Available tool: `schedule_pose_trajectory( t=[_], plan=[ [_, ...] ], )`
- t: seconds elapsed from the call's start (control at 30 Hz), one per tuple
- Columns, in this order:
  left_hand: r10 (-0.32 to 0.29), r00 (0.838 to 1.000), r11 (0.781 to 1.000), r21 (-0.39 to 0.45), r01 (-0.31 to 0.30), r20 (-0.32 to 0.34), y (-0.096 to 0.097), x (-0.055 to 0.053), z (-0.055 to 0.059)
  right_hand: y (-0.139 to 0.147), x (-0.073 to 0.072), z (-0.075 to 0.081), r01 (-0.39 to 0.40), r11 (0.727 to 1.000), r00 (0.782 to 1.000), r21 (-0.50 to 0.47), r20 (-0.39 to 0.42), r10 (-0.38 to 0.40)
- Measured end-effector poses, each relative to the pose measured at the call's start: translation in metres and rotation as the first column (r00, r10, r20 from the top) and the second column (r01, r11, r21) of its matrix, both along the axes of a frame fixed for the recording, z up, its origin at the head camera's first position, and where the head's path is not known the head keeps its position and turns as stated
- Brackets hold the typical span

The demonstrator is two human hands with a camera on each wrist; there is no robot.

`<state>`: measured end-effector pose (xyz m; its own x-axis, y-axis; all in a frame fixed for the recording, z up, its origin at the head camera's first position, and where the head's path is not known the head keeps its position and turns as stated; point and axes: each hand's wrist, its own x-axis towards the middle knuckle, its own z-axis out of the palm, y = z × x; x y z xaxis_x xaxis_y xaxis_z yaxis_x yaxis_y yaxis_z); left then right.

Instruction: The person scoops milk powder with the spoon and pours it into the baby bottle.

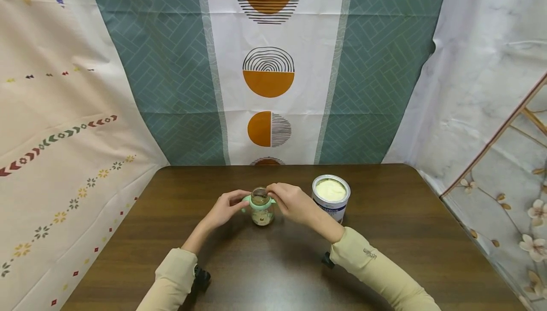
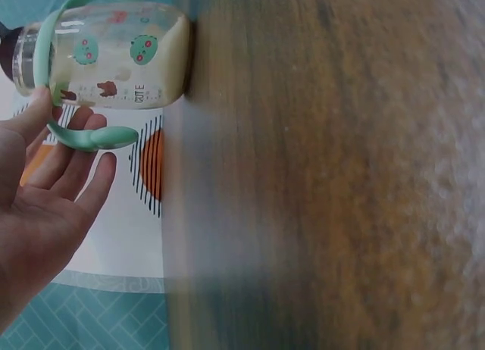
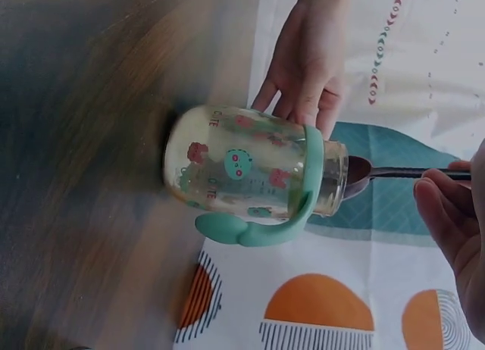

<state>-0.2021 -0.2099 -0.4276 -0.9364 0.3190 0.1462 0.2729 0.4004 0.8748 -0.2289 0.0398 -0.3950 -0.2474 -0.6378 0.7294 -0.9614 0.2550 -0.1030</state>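
A clear baby bottle [image 1: 262, 217] with a mint-green handle ring and printed cartoon figures stands upright on the table, its mouth uncapped. Pale powder shows at its bottom in both wrist views. My left hand [image 1: 223, 209] pinches the green handle [image 2: 95, 137] at the ring, thumb on the near side and fingers behind. From the other side, my right hand [image 1: 294, 202] grips the thin dark handle of a spoon [image 3: 358, 176]. The spoon's bowl lies right at the bottle's mouth, partly overlapping the rim in the right wrist view.
An open can [image 1: 334, 210] filled with pale yellow powder stands to the right, just behind my right wrist. The brown wooden table [image 1: 256, 278] reaches back to a patterned curtain [image 1: 273, 102], with printed cloths along both sides.
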Motion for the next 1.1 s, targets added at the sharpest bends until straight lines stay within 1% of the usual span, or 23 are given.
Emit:
schedule_pose_trajectory(
  t=[0.13,0.27,0.33,0.53,0.6,0.77,0.83,0.9,1.0,1.1],
  plan=[
    [0.002,1.0,1.0,-0.009,-0.002,0.005,0.0,0.0,0.001,0.001,0.001,0.001,-0.017,1.0,0.999,0.005,-0.046,0.018],
    [-0.001,1.0,1.0,-0.012,0.002,0.01,0.0,-0.001,-0.001,0.003,0.0,0.001,-0.03,1.0,0.999,-0.009,-0.032,0.03],
    [0.0,1.0,1.0,-0.01,0.0,0.009,-0.001,-0.003,-0.005,0.005,-0.001,0.001,-0.033,0.999,0.999,-0.023,-0.009,0.033],
    [0.028,0.999,0.999,-0.021,-0.028,-0.027,-0.006,-0.015,-0.027,0.009,-0.004,0.001,-0.019,0.998,0.995,-0.064,0.098,0.026],
    [0.032,0.999,0.999,-0.024,-0.032,-0.038,-0.007,-0.017,-0.03,0.01,-0.004,0.001,-0.008,0.996,0.991,-0.085,0.135,0.019],
    [0.022,0.999,1.0,-0.021,-0.023,-0.047,-0.009,-0.018,-0.032,0.012,-0.007,0.001,0.019,0.985,0.974,-0.174,0.225,0.02],
    [0.024,0.999,0.999,-0.021,-0.025,-0.041,-0.009,-0.018,-0.032,0.012,-0.007,0.001,0.04,0.976,0.963,-0.213,0.269,0.019],
    [0.027,0.999,0.999,-0.025,-0.027,-0.033,-0.01,-0.018,-0.032,0.012,-0.007,0.001,0.066,0.965,0.946,-0.253,0.323,0.019],
    [0.034,0.999,0.999,-0.026,-0.035,-0.025,-0.009,-0.018,-0.032,0.012,0.003,0.013,0.135,0.948,0.902,-0.29,0.433,0.004],
    [0.031,0.999,0.999,-0.026,-0.031,-0.03,-0.01,-0.018,-0.033,0.012,0.013,0.025,0.197,0.928,0.844,-0.316,0.536,0.003]
  ],
)
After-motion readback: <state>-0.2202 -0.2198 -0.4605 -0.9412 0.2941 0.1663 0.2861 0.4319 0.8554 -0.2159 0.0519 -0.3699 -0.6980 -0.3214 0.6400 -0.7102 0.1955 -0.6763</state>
